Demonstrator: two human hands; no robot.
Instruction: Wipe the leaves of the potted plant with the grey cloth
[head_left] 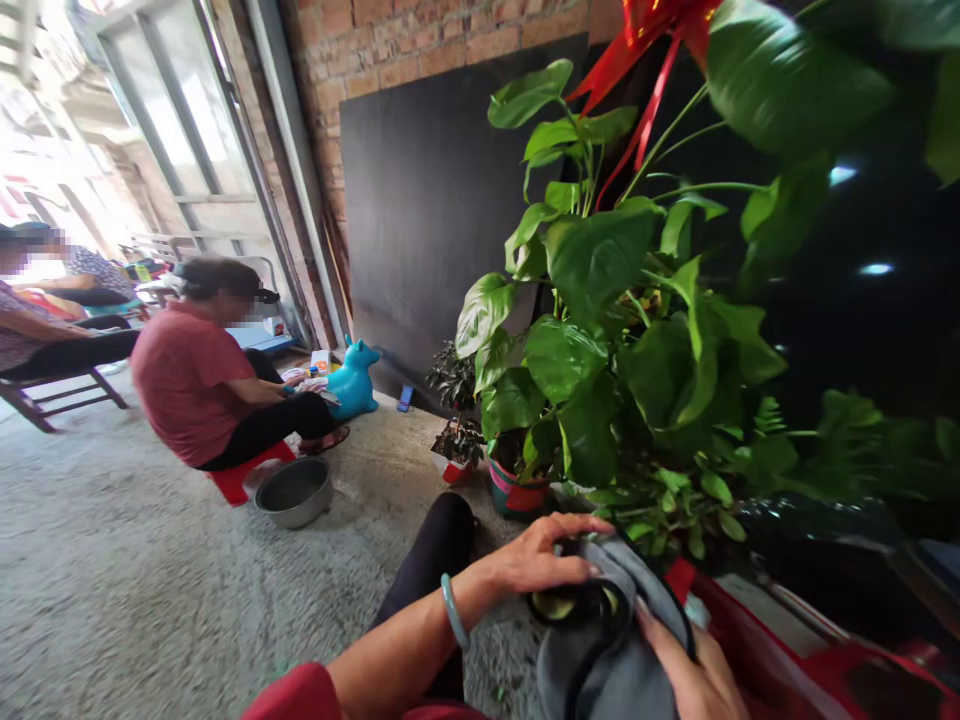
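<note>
A soft grey cloth piece with black edging is held between both hands over my lap. My left hand, below a pale green bangle, lies over its upper left side, fingers curled onto the fabric. From the lower right, my right hand grips its other side, thumb on the grey surface. Under the left fingers, a black-rimmed opening or fold shows something yellowish green, which I cannot make out. Part of each hand's fingers is hidden behind the cloth.
A large potted leafy plant stands close ahead, its pot near my knee. Red bags lie at my right. A seated person in a red shirt works at left, near a grey basin and a blue animal figure.
</note>
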